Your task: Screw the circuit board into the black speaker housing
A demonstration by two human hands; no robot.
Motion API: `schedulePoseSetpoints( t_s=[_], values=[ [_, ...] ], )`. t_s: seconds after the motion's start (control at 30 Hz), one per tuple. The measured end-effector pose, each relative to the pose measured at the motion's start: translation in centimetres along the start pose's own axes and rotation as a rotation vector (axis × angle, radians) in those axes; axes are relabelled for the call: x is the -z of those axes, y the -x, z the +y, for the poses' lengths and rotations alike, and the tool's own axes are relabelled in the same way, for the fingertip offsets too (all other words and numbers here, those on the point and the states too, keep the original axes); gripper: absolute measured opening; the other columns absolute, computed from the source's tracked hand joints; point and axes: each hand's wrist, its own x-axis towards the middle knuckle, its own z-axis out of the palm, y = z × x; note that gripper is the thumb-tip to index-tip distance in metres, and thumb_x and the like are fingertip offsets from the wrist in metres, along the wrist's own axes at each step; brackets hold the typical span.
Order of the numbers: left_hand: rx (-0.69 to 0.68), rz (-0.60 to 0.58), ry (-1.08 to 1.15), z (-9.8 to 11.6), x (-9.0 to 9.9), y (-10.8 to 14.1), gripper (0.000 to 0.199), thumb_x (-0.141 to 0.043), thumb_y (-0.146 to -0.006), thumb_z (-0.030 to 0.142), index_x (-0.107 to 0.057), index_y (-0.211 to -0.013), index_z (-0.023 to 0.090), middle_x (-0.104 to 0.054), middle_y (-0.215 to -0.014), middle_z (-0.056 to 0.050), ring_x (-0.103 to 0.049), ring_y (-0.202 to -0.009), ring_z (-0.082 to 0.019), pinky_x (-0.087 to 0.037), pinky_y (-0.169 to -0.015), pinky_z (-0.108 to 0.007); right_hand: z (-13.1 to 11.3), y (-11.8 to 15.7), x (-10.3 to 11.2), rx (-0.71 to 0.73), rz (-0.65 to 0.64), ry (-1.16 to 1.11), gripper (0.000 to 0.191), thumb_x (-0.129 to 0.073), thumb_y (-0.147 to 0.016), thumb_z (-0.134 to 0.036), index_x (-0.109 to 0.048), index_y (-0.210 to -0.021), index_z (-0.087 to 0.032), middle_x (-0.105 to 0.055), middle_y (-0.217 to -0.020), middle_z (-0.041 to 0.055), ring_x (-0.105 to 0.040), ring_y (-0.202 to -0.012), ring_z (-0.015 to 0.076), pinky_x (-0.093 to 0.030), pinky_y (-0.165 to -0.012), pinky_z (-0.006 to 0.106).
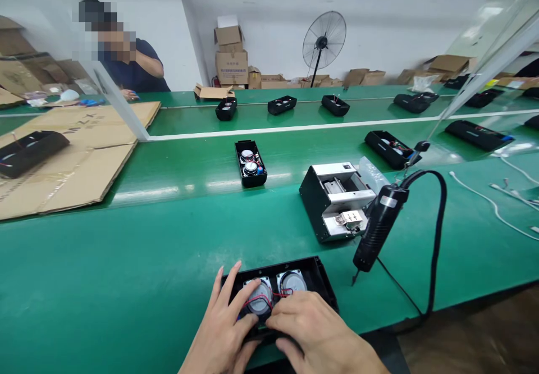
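Note:
Close to me on the green bench, an open black speaker housing (324, 281) holds two round speaker drivers (292, 282) with red and black wires (275, 293) across them. My left hand (229, 323) lies over its left end. Some of those fingers spread across the housing and a driver, while the index finger and thumb close around the near wall. At the near side, my right hand (318, 329) is closed, fingertips bent inside the housing and thumb outside it. What lies under the right fingertips is hidden.
A black electric screwdriver (381, 228) hangs at right, bit down, beside a silver-and-black machine (337, 200). Another open housing (250, 164) lies beyond, with several more further back. Flattened cardboard (88, 155) covers the left. White cables (497, 205) lie right. A person (138, 65) sits opposite.

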Motion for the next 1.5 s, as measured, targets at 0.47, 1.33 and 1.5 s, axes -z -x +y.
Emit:
schedulePoseSetpoints(
  t_s=[0.47,1.33,1.5],
  values=[
    [0.311,-0.633,0.352,-3.6,2.9,-6.6,0.018,-0.086,-0.07,0.036,-0.077,-0.083,0.028,-0.063,-0.149,0.003,-0.035,-0.155,-0.04,-0.004,-0.13,-0.063,-0.8,-3.8,2.9,-0.099,-0.011,0.124,0.03,-0.058,-0.085,-0.015,-0.073,-0.11,-0.02,-0.078,-0.095,0.0085,-0.07,-0.091,0.0276,-0.048,-0.085,0.037],
    [0.556,-0.828,0.71,-6.4,4.9,-13.0,0.035,-0.09,-0.055,0.04,-0.063,-0.056,0.019,-0.068,-0.112,0.006,-0.061,-0.093,-0.017,-0.04,-0.074,-0.027,1.1,-10.2,7.7,-0.13,-0.246,0.008,0.04,-0.086,-0.069,-0.044,-0.08,-0.101,-0.021,-0.077,-0.084,0.0045,-0.07,-0.082,0.0256,-0.037,-0.059,0.029],
    [0.548,-0.803,0.745,-6.3,4.8,-12.9,0.029,-0.091,-0.055,0.041,-0.07,-0.061,0.021,-0.067,-0.124,0.005,-0.063,-0.104,-0.02,-0.043,-0.085,-0.028,0.4,-9.6,6.7,-0.129,-0.149,0.126,0.037,-0.078,-0.073,-0.04,-0.081,-0.105,-0.024,-0.081,-0.084,0.0074,-0.074,-0.082,0.0305,-0.038,-0.062,0.033]
  ],
)
